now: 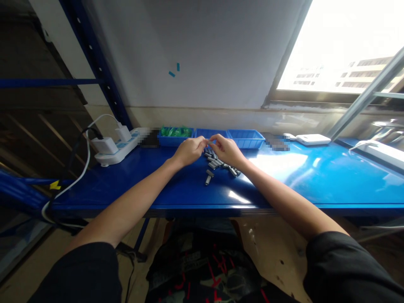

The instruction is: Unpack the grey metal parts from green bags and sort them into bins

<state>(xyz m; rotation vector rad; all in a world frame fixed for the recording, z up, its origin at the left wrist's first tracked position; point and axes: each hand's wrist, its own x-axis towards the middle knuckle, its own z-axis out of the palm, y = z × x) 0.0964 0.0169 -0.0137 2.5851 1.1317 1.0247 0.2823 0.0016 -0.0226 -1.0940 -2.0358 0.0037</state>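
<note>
My left hand (188,150) and my right hand (226,150) meet above the blue tabletop (132,181), fingertips pinched together around a small part I cannot make out. Directly beneath and in front of them lies a loose pile of several small grey cylindrical pieces (217,166). One grey piece (208,180) lies apart, nearer to me. Both forearms reach out from black sleeves.
Three blue bins stand along the wall: one with green parts (175,132), one behind my hands (208,134), one at the right (248,139). A white power strip (115,149) with plugs and cables sits left. A white flat device (312,139) lies right, below the window.
</note>
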